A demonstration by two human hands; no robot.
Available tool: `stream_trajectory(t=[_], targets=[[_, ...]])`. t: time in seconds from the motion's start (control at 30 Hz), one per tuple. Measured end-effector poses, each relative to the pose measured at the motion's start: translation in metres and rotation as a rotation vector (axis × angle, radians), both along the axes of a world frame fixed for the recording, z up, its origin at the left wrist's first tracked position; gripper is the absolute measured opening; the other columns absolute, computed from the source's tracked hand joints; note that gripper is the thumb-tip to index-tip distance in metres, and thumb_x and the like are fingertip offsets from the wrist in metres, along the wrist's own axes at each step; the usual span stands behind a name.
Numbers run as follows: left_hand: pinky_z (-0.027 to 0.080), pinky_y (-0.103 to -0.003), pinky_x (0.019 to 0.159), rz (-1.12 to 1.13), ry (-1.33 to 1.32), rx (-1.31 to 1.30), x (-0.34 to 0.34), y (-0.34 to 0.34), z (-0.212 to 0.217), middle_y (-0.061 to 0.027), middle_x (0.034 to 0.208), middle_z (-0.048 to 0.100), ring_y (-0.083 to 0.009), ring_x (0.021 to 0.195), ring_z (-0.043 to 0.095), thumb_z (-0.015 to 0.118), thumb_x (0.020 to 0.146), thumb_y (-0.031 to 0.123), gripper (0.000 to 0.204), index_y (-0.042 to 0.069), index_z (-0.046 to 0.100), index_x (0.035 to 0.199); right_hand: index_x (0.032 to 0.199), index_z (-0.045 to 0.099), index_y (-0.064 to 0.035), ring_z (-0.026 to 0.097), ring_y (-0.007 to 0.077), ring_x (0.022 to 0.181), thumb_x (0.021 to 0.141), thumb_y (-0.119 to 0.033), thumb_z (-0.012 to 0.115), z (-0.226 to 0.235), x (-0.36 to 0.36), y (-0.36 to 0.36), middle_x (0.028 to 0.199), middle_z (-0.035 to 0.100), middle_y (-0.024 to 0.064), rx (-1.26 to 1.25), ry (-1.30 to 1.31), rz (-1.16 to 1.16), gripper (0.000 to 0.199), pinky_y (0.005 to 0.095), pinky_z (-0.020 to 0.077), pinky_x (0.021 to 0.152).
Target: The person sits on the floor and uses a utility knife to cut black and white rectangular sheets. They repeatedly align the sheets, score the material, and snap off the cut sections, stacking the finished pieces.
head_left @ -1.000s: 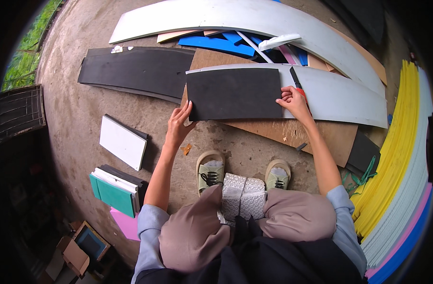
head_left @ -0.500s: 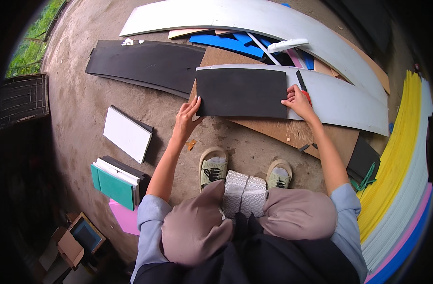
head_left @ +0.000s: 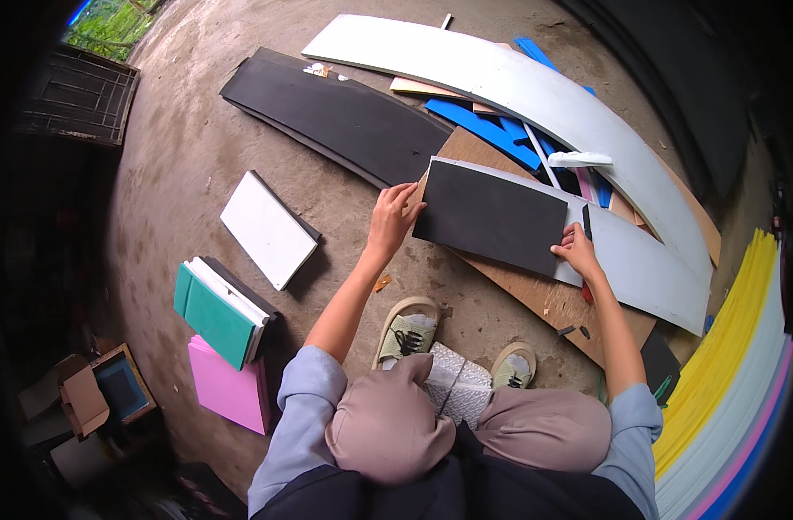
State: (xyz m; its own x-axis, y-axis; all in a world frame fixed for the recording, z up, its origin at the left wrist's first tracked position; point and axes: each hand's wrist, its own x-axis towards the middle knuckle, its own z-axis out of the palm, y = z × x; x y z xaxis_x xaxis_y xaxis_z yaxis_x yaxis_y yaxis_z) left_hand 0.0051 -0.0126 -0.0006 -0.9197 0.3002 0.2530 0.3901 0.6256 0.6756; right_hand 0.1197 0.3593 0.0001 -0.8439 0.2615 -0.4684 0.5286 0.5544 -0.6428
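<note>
Two bare hands steady one black rectangular sheet [head_left: 492, 212], which lies between their fingers on top of a long white board [head_left: 652, 276]. At its left edge, the left hand [head_left: 391, 224] has thumb and forefinger a little apart, both tips touching the edge; whether they pinch it, I cannot tell. The right hand [head_left: 578, 253] sets a bent thumb and forefinger against the opposite edge, near the lower corner — its other fingers curl under, their hold hidden. A red-and-black tool [head_left: 586, 222] shows above and below those right fingers, though whether it is gripped or simply lies there is unclear. Below the sheet, between both sets of fingers, a brown wooden board [head_left: 535, 299] juts out. Beyond the left fingertips stretch longer black sheets [head_left: 336, 113]; well to their left lies a white panel [head_left: 269, 227].
</note>
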Motion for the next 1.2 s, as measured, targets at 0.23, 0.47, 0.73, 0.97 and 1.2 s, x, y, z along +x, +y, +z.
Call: stream_trajectory(t=[0.23,0.47,0.73,0.97,1.2], targets=[[0.051,-0.029,0.075,0.112,-0.37,0.125,-0.013,0.024,-0.014,-0.0087,0.097,0.056,-0.018,0.085,0.058,0.072,0.074,0.018,0.045,0.007,0.059,0.116,0.1,0.042,-0.0027,0.059,0.0147,0.07,0.068,-0.007,0.074,0.0,-0.005,0.008,0.079,0.056,0.0083,-0.024,-0.087,0.029,0.045,0.0283,0.0492,0.064],[0.051,-0.027,0.076,-0.046,-0.622,0.24,-0.021,0.003,-0.013,-0.0053,0.097,0.052,-0.0112,0.083,0.058,0.066,0.079,0.01,0.04,0.013,0.059,0.118,0.102,0.041,-0.0024,0.058,0.0134,0.071,0.069,-0.006,0.073,0.007,-0.011,0.01,0.082,0.054,0.0076,-0.108,-0.172,-0.014,0.046,0.0268,0.0481,0.063],[0.05,-0.031,0.078,-0.136,-0.656,0.218,-0.016,-0.015,-0.009,-0.0063,0.098,0.057,-0.0158,0.084,0.059,0.066,0.078,0.007,0.035,0.01,0.062,0.113,0.105,0.046,-0.0026,0.053,0.0105,0.078,0.069,-0.005,0.072,0.01,-0.002,0.006,0.086,0.051,0.0036,-0.248,-0.1,-0.143,0.044,0.0231,0.0461,0.071],[0.051,-0.036,0.075,-0.087,-0.477,0.18,-0.001,-0.005,-0.005,-0.0123,0.101,0.056,-0.0252,0.086,0.061,0.066,0.075,0.003,0.039,0.008,0.059,0.114,0.108,0.047,-0.0028,0.053,0.0077,0.076,0.073,-0.002,0.069,0.008,0.003,0.007,0.085,0.051,0.0009,-0.285,-0.055,-0.228,0.041,0.0192,0.0457,0.067],[0.049,-0.032,0.085,-0.216,-0.595,0.197,-0.002,-0.016,-0.017,-0.0087,0.104,0.047,-0.0205,0.092,0.056,0.063,0.079,0.003,0.052,0.015,0.049,0.128,0.113,0.046,-0.0002,0.053,0.0077,0.08,0.074,-0.002,0.068,0.01,0.003,0.001,0.089,0.051,0.0007,-0.308,-0.053,-0.277,0.046,0.0199,0.0459,0.07]])
